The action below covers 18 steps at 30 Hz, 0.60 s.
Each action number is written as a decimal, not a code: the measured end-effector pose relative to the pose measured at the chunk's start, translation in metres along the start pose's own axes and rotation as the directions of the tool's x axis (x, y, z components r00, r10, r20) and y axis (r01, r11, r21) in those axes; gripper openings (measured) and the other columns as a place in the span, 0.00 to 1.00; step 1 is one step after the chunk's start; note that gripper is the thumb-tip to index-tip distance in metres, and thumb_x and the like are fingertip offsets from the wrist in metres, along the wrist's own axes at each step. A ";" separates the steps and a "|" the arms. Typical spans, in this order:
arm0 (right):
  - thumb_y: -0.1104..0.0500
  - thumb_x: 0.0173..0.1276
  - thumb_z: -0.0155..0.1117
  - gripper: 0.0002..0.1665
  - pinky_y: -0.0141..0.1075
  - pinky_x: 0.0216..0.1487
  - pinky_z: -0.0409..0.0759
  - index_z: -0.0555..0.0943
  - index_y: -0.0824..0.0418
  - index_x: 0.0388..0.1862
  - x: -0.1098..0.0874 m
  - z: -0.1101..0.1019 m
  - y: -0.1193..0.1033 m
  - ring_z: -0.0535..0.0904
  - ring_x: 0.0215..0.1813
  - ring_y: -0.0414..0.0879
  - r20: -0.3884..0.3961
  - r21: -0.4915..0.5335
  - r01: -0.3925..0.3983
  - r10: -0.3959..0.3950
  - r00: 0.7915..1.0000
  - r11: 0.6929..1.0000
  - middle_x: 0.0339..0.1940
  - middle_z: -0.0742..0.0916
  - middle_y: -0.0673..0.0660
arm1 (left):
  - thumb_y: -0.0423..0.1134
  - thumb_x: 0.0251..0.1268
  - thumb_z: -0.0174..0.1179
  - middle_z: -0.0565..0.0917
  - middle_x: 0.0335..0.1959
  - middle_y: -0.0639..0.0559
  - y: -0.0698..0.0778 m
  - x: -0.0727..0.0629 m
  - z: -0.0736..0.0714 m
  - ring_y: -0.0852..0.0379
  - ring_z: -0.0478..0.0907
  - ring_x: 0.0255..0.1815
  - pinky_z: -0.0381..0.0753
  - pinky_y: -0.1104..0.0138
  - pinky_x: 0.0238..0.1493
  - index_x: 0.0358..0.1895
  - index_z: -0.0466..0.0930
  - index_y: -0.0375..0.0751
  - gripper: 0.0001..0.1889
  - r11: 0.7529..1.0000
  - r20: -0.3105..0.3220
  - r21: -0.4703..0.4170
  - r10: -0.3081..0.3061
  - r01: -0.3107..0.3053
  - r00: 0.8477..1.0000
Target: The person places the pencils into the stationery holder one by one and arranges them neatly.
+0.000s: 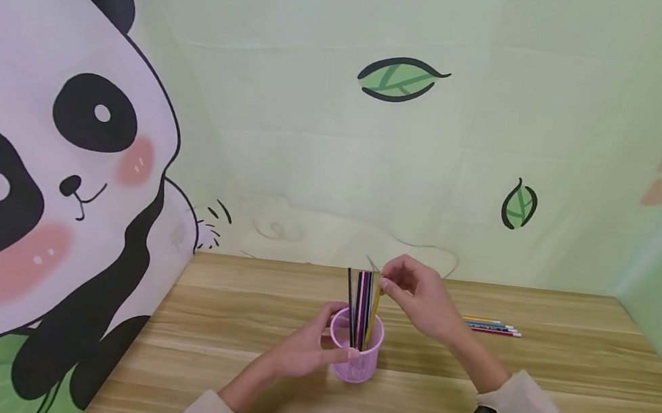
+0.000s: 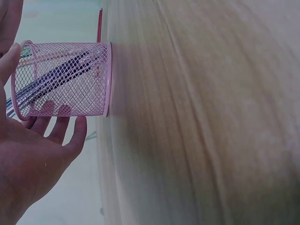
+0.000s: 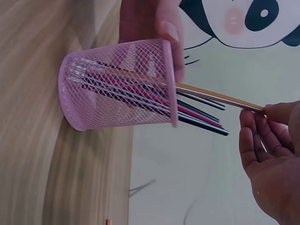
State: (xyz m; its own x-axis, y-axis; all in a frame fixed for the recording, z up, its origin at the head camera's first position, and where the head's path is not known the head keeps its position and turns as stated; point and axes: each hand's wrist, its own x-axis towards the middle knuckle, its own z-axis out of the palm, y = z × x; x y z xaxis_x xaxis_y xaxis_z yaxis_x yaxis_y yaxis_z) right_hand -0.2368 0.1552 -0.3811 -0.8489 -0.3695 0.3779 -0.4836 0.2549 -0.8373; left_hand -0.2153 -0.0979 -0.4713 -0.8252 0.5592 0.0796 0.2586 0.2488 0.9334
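A pink mesh pencil cup (image 1: 362, 371) stands upright on the wooden table, and my left hand (image 1: 305, 348) grips its side, thumb near the rim and fingers round the wall. Several dark pencils and a pink-red one (image 3: 201, 117) lean inside it. My right hand (image 1: 423, 300) pinches the upper end of a yellow pencil (image 3: 220, 97) between thumb and fingertips. The lower part of that pencil is within the cup, seen through the mesh in the right wrist view.
Several more pencils (image 1: 495, 329) with white ends lie on the table (image 1: 555, 395) to the right, partly behind my right forearm. A green cloth backdrop (image 1: 315, 130) with a printed panda (image 1: 86, 206) and leaves rises behind the table's far edge.
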 end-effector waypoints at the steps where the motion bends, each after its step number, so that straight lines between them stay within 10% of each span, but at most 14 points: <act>1: 0.64 0.79 0.66 0.06 0.33 0.42 0.84 0.81 0.65 0.49 0.000 0.003 0.001 0.84 0.42 0.51 0.004 0.000 -0.002 0.002 1.000 1.000 0.41 0.87 0.59 | 0.45 0.72 0.70 0.73 0.74 0.42 0.000 0.000 0.000 0.42 0.73 0.72 0.75 0.49 0.73 0.80 0.56 0.45 0.41 1.000 0.001 0.000 0.000 0.000 1.000; 18: 0.68 0.74 0.70 0.07 0.34 0.43 0.87 0.82 0.66 0.47 -0.001 0.024 0.020 0.84 0.40 0.49 0.012 0.004 -0.021 0.021 1.000 1.000 0.39 0.87 0.57 | 0.45 0.72 0.70 0.72 0.73 0.43 -0.002 0.000 0.000 0.43 0.73 0.72 0.75 0.50 0.73 0.81 0.55 0.46 0.42 1.000 0.001 -0.004 0.004 -0.004 1.000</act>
State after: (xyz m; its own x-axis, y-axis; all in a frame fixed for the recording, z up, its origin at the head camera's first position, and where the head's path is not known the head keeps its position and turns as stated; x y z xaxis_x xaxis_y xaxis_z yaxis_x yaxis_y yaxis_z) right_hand -0.2408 0.1393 -0.4074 -0.8563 -0.3748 0.3555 -0.4649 0.2591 -0.8466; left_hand -0.2160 -0.0981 -0.4735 -0.8236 0.5611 0.0828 0.2598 0.2434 0.9345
